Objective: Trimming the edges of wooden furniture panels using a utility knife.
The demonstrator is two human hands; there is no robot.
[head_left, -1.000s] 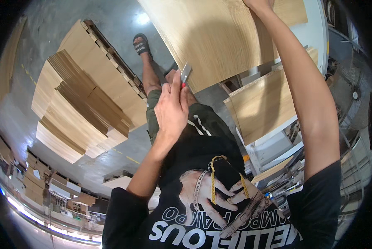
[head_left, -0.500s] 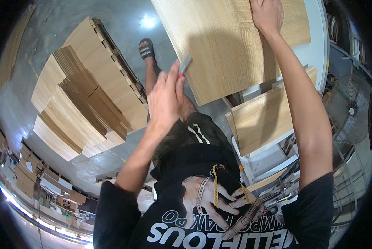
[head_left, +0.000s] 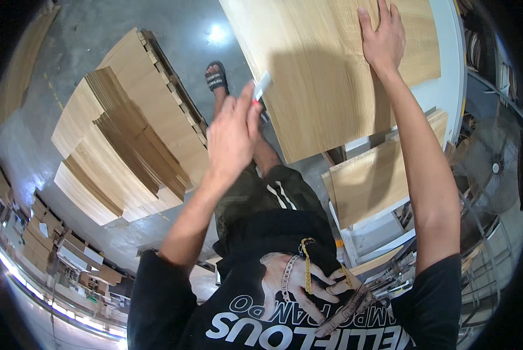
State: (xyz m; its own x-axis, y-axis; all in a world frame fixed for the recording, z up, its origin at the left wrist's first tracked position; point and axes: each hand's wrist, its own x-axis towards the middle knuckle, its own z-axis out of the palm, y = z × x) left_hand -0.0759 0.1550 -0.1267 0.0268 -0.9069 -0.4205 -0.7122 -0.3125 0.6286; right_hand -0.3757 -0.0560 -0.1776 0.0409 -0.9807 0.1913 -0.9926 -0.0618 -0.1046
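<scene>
Stack on the floor at left, then your left hand curled around a blade, apparently angled for the board's left edge, contact unclear, the board on the table beneath your spread, empty right hand, seemingly steadying it.

Panel ahead, right hand on it; second board nearer, rightward; stacked boards left; fan far right.

The left hand grips a flat-bladed tool. The right hand — fingers spread — rests on a wood-grain panel.
</scene>
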